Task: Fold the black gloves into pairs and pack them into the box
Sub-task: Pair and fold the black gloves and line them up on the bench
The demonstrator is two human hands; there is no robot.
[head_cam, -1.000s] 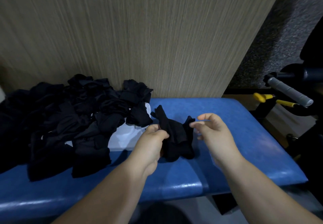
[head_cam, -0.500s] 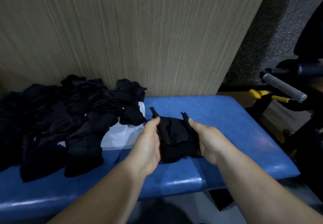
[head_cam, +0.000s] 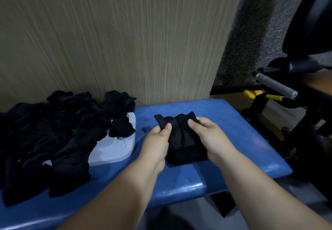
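A pair of black gloves (head_cam: 181,140) lies bunched on the blue padded bench (head_cam: 233,140) in front of me. My left hand (head_cam: 158,143) pinches its left edge between thumb and fingers. My right hand (head_cam: 206,136) grips its right side, thumb on top. A big heap of loose black gloves (head_cam: 53,131) covers the left of the bench. Part of the heap lies over a white box or tray (head_cam: 115,149), whose inside is mostly hidden.
A wood-grain panel (head_cam: 125,41) rises right behind the bench. To the right stands dark gym equipment with a grey handle (head_cam: 274,85) and yellow parts (head_cam: 255,93). The bench's right end drops off near the equipment.
My right hand came in from open air and took hold of the gloves' right side. Both hands now hold the bundle lower and flatter on the bench.
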